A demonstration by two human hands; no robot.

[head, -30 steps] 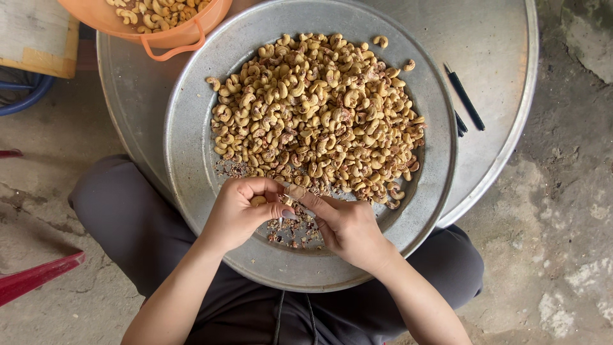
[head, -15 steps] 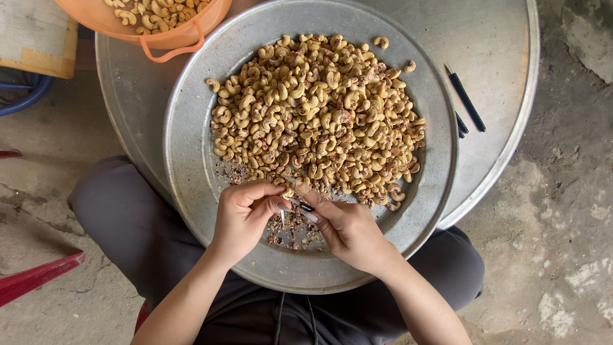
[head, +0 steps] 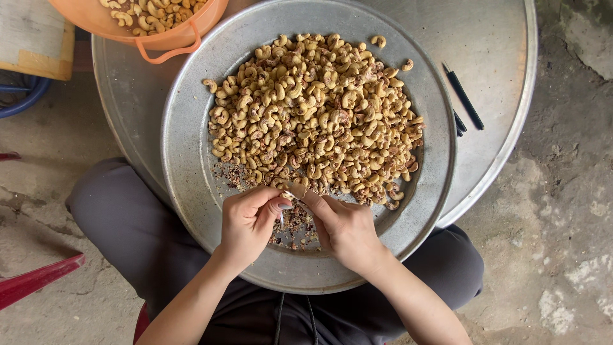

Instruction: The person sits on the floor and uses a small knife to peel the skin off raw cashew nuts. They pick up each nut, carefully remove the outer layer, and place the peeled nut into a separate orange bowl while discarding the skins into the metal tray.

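The nut [head: 297, 189] between the 2 hands is mostly hidden by fingertips, so only a small pale bit of it shows, just above the near edge of the round metal tray [head: 185, 160]. The left hand [head: 248, 223] has its grip pressed together, thumb and forefinger pinching a thin small tool [head: 281, 217] whose shape is hard to make out. The right hand [head: 345, 229] pinches the nut from the other side, its fingertips touching those of the left.

The tray holds a heap of cashews [head: 313, 115], many with brown skin on them, filling its middle and far part. Near the hands, on the tray's near part, lies a scatter of dark skin flakes [head: 295, 225], partly covered by the hands. The tray rests on a bigger metal disc [head: 504, 83], cut off at the top of the view. Beyond the tray to the left, an orange bowl [head: 159, 32] with cashews inside is also cut off. To the right of the tray, 2 dark pens [head: 464, 97] lie on the disc, 1 half hidden under the tray's rim.
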